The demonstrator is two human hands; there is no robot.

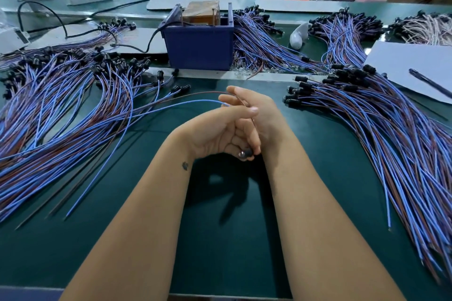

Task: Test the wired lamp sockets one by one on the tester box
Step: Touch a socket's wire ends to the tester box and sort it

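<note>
I see both hands together over the green table [220, 239], just in front of the blue tester box [199, 44]. The left hand [215, 132] has its fingers curled, and its thumb lies straight across toward the right hand [256, 117]. Between the curled fingertips of the left hand, at the bottom of the two hands, I see a small black lamp socket [245, 153]; the fingers are closed around it. The right hand is held more upright, its fingers bent only a little, and it pinches the thin brown wire [195, 94] near the fingertips. The blue wire [171, 109] runs next to the brown one and ends at the hands; which finger holds it I cannot tell. Both wires go away to the left, above the table.

A large pile of wired sockets [61, 95] lies on the left side of the table, and another pile [367, 110] lies on the right, each well apart from the hands. The tester box stands behind the hands, between the two piles. A white sheet [415, 61] with a pen [430, 83] on it lies at the far right.
</note>
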